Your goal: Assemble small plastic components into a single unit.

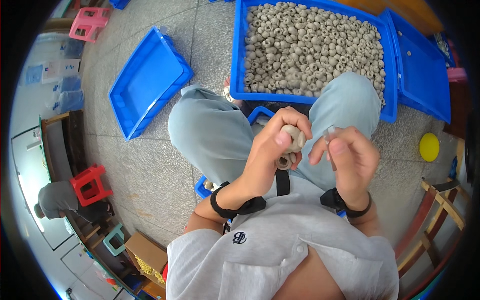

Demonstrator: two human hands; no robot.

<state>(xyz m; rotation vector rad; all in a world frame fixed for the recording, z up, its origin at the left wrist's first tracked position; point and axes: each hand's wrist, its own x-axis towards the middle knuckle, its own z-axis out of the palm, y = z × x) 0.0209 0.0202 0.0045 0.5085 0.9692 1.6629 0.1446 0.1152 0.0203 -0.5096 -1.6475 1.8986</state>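
Observation:
My left hand (265, 150) is closed around a few small grey, hollow rounded pieces that look like unfired clay. One piece (295, 138) sits between the thumb and fingers, and another with a round hole (284, 161) shows below it. Close by on the right, my right hand (356, 157) pinches a thin, flat grey strip (330, 134), perhaps a small blade, between thumb and forefinger. The strip is apart from the pieces. Past my knees, a large blue crate (272, 97) holds a great heap of similar grey pieces (312, 50).
A blue tray (145, 75) lies on the floor at left; another blue tray (422, 75) adjoins the crate at right. Part of a blue container (260, 113) shows between my legs. A yellow disc (429, 147), a wooden frame (435, 220) and a red stool (90, 185) stand farther out. Someone (62, 201) bends at far left.

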